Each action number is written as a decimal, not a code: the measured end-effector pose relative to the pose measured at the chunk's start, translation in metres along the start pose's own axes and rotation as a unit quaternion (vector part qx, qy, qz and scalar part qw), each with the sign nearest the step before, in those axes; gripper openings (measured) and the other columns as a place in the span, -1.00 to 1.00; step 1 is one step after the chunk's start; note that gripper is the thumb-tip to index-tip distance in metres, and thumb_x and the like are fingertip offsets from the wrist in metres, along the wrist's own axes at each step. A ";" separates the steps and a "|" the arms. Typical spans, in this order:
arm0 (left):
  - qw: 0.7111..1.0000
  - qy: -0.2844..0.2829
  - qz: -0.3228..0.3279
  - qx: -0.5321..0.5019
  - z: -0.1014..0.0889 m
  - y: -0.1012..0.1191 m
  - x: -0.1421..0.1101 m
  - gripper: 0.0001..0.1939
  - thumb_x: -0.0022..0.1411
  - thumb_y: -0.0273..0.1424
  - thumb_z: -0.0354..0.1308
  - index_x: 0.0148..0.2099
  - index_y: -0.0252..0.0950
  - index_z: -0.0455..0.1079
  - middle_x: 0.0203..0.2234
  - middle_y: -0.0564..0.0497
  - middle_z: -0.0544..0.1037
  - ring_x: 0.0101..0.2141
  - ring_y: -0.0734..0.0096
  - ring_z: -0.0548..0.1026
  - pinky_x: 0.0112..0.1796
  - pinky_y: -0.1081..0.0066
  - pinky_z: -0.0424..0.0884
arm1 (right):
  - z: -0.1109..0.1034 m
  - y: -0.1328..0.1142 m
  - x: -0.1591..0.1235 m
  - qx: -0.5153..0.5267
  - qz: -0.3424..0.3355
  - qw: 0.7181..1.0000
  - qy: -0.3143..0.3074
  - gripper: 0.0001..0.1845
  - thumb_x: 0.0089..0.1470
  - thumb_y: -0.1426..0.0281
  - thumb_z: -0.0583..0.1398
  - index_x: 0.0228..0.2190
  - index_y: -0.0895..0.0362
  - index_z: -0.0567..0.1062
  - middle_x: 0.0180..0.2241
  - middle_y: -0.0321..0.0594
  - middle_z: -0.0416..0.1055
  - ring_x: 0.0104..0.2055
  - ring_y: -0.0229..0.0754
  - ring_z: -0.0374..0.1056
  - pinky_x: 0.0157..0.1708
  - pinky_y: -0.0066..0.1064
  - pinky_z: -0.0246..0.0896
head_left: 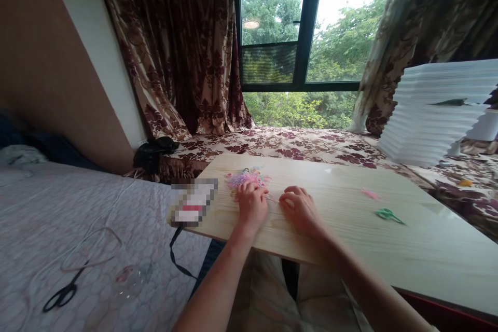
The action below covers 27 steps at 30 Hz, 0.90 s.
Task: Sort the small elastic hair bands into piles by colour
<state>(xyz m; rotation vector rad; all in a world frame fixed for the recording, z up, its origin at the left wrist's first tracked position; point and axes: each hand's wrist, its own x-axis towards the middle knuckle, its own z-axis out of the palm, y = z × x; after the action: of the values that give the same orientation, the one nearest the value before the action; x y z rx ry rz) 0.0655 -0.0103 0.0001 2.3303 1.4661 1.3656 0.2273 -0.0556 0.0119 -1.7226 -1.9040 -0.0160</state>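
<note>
A loose pile of small pink, lilac and multicoloured plastic pieces (246, 176) lies on the pale wooden table (350, 233). My left hand (251, 203) rests at the near edge of this pile, its fingers bent and pressed together. A thin pink strand (274, 199) runs across the short gap between both hands. My right hand (299, 208) is just to the right, with thumb and index finger pinched on the strand's other end. The fingertips partly hide the strand, and its exact make is too small to tell.
Right of my hands lie a small pink bunch (369, 194) and a green looped tool (389, 215). A blurred-out packet (194, 205) sits at the table's left corner. Black scissors (62, 295), a clear container (128, 281) and a white cable (116, 241) lie on the bed.
</note>
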 end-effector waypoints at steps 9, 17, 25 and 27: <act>1.000 -0.001 -0.007 0.007 -0.003 0.001 0.001 -0.70 0.20 -0.59 0.03 -0.27 -0.23 0.58 -0.25 -0.09 0.57 0.00 0.15 0.37 0.08 0.05 0.25 | -0.001 -0.001 -0.001 0.022 -0.015 1.000 0.004 -0.54 -0.10 0.72 0.04 -0.39 0.05 0.62 -0.07 -0.14 0.45 0.04 -0.05 0.24 0.07 -0.11 0.12; 1.000 0.000 -0.008 0.009 -0.002 0.001 0.001 -0.70 0.19 -0.60 0.03 -0.26 -0.22 0.57 -0.24 -0.08 0.58 -0.01 0.15 0.38 0.05 0.08 0.27 | 0.002 0.002 -0.002 0.029 -0.043 0.999 0.009 -0.55 -0.08 0.70 0.06 -0.39 0.03 0.63 -0.08 -0.15 0.47 0.03 -0.03 0.25 0.04 -0.12 0.17; 1.000 -0.002 -0.007 0.006 -0.001 0.000 0.001 -0.71 0.18 -0.60 0.04 -0.26 -0.22 0.57 -0.24 -0.08 0.58 -0.01 0.16 0.39 0.06 0.08 0.27 | 0.002 0.005 -0.001 0.040 -0.001 0.998 0.050 -0.67 0.05 0.58 0.08 -0.34 0.05 0.60 -0.13 -0.12 0.49 -0.02 -0.04 0.29 0.02 -0.14 0.18; 1.000 0.000 -0.007 0.006 -0.002 0.001 0.001 -0.71 0.17 -0.60 0.04 -0.27 -0.22 0.57 -0.24 -0.08 0.58 -0.01 0.16 0.39 0.06 0.08 0.27 | 0.001 0.001 -0.002 0.035 0.014 0.999 0.040 -0.78 0.09 0.47 0.13 -0.35 0.06 0.59 -0.12 -0.11 0.49 -0.01 -0.01 0.29 0.02 -0.12 0.17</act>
<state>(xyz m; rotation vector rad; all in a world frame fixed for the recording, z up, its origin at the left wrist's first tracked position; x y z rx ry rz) 0.0650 -0.0105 0.0020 2.3235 1.4906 1.3566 0.2285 -0.0565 0.0102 -1.6770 -1.8022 -0.0078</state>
